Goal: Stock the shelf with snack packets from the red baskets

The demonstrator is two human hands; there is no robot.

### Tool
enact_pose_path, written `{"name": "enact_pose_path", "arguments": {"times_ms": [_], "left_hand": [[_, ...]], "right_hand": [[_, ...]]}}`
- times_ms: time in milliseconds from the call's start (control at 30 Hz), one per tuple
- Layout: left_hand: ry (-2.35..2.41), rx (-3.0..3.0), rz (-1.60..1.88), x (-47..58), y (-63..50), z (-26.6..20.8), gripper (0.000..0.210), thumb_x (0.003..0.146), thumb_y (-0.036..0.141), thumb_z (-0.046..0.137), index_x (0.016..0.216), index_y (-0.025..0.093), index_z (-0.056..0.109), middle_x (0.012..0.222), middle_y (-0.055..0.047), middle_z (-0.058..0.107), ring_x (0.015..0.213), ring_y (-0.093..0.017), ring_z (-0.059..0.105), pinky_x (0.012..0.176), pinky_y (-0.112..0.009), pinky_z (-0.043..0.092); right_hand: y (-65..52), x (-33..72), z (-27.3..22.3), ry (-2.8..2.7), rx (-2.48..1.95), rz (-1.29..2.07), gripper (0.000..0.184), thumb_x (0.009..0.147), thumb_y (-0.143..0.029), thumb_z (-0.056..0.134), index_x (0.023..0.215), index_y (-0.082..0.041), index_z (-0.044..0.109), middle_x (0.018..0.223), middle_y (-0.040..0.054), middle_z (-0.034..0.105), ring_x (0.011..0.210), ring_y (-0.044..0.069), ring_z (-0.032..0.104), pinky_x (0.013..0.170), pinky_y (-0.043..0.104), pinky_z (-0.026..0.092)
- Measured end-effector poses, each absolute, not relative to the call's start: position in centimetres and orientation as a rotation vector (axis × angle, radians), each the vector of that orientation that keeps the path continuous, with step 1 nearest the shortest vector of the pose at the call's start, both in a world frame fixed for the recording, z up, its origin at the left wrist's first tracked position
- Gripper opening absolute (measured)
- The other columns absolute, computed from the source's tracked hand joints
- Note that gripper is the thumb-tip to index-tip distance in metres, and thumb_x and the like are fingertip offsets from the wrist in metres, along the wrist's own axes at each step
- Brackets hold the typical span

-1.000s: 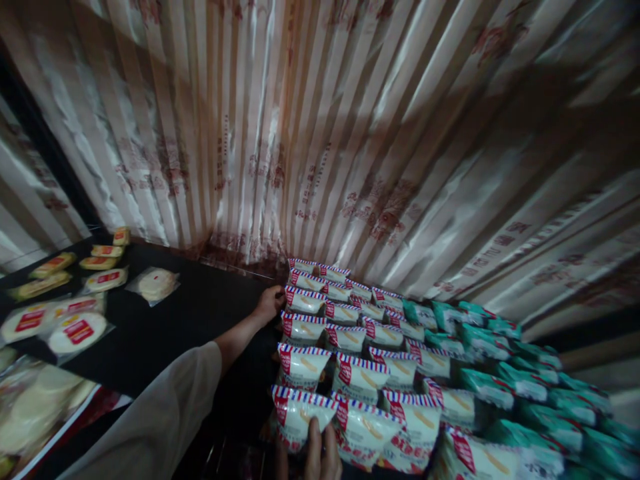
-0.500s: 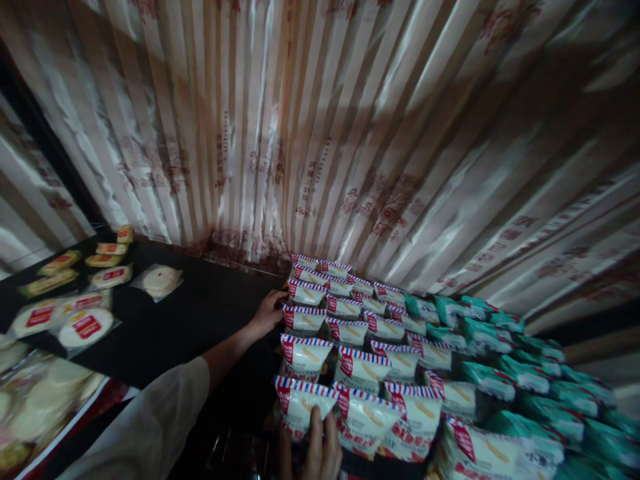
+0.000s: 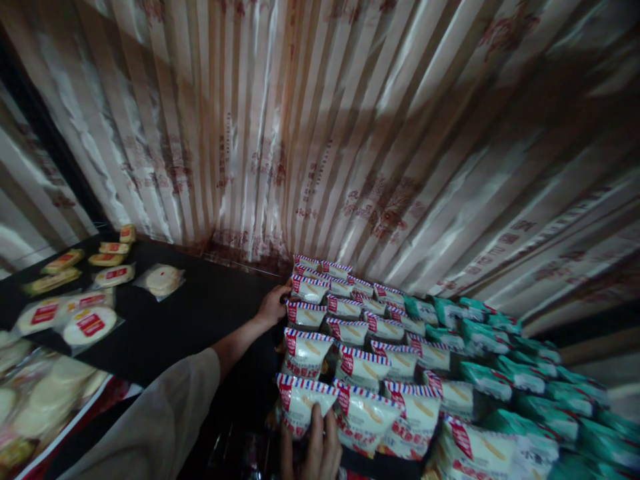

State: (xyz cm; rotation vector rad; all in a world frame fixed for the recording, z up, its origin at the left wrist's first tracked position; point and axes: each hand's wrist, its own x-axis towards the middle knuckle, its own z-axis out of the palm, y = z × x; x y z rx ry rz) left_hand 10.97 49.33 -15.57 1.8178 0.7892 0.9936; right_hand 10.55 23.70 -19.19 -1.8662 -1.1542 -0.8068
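My left hand [image 3: 274, 305] reaches to the left edge of the block of snack bags. Its fingers curl against the side of a white snack bag [image 3: 309, 291] with a red-white-and-blue striped top, and the fingertips are partly hidden by it. Low in the middle, my right hand [image 3: 316, 448] lies with fingers stretched and apart against the front face of the nearest white snack bag [image 3: 306, 400] in the left column. The white bags stand upright in rows between and beside my hands.
Green snack bags [image 3: 533, 373] fill the right side. On the black surface [image 3: 210, 300] at left lie packaged round flat cakes [image 3: 90, 325] and small yellow packs [image 3: 63, 261]. A bag of pale discs [image 3: 55, 400] sits lower left. A pleated printed curtain [image 3: 280, 133] hangs behind.
My left hand has shifted slightly right and up. The left-column bags near it have moved a little right and up. My right hand has hardly moved.
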Motion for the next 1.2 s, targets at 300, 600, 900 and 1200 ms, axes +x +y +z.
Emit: {"name": "enact_pose_path", "arguments": {"times_ms": [300, 600, 900, 1200], "left_hand": [[0.808, 1.605, 0.983, 8.8, 48.5, -15.7, 0.023, 0.073, 0.019, 0.059, 0.096, 0.018, 0.063, 0.096, -0.004, 0.060, 0.087, -0.015, 0.057, 0.078, -0.026, 0.044], [0.619, 1.675, 0.804, 6.0, 44.7, -14.7, 0.026, 0.072, 0.027, 0.061, 0.096, 0.018, 0.062, 0.093, -0.004, 0.057, 0.076, -0.013, 0.054, 0.063, -0.021, 0.043], [0.713, 1.833, 0.870, 7.1, 44.7, -14.9, 0.014, 0.074, 0.017, 0.058, 0.086, 0.017, 0.065, 0.082, -0.003, 0.060, 0.077, -0.013, 0.056, 0.069, -0.024, 0.045], [0.743, 1.640, 0.906, 6.3, 43.8, -16.0, 0.022, 0.078, 0.025, 0.055, 0.098, 0.015, 0.059, 0.095, -0.005, 0.059, 0.076, -0.013, 0.058, 0.067, -0.025, 0.048]], "right_hand": [[23.5, 9.9, -18.1, -1.153, -1.906, -0.712, 0.064, 0.085, -0.037, 0.050, 0.142, -0.021, 0.025, 0.125, 0.0221, 0.047, 0.108, 0.037, 0.050, 0.073, 0.049, 0.047], [23.1, 10.2, -18.5, -1.202, -1.927, -0.721, 0.065, 0.084, -0.042, 0.050, 0.140, -0.017, 0.029, 0.126, 0.0221, 0.047, 0.109, 0.035, 0.050, 0.073, 0.045, 0.048], [23.1, 9.9, -17.9, -1.193, -1.946, -0.690, 0.063, 0.086, -0.041, 0.048, 0.141, -0.017, 0.027, 0.128, 0.0223, 0.045, 0.111, 0.035, 0.048, 0.074, 0.046, 0.048], [23.1, 9.4, -17.1, -1.177, -1.994, -0.583, 0.062, 0.087, -0.041, 0.044, 0.141, -0.017, 0.025, 0.127, 0.0230, 0.043, 0.116, 0.035, 0.043, 0.080, 0.049, 0.046]]}}
